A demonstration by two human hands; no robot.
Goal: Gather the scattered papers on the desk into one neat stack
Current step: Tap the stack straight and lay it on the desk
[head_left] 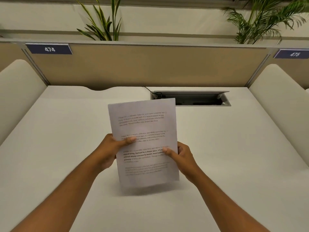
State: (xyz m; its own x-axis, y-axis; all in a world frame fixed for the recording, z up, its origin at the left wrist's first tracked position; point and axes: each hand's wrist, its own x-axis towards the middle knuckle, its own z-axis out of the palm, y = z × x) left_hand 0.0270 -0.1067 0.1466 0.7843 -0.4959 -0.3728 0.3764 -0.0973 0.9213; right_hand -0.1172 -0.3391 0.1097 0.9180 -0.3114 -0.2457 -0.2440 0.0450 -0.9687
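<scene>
A stack of white printed papers [145, 124] stands nearly upright over the middle of the white desk [66, 131], its lower edge close to or touching the desk surface and blurred. My left hand [110, 149] grips the stack's left edge, thumb across the front of the top sheet. My right hand [181, 158] grips the right edge, thumb likewise on the printed face. The sheets look aligned; how many there are cannot be told. No other loose paper shows on the desk.
An open cable tray [200, 98] with a dark cable is sunk into the desk behind the papers. A tan partition [150, 67] with labels 474 and 475 closes the back. Cream side dividers [15, 91] flank the desk. Plants [103, 22] rise beyond.
</scene>
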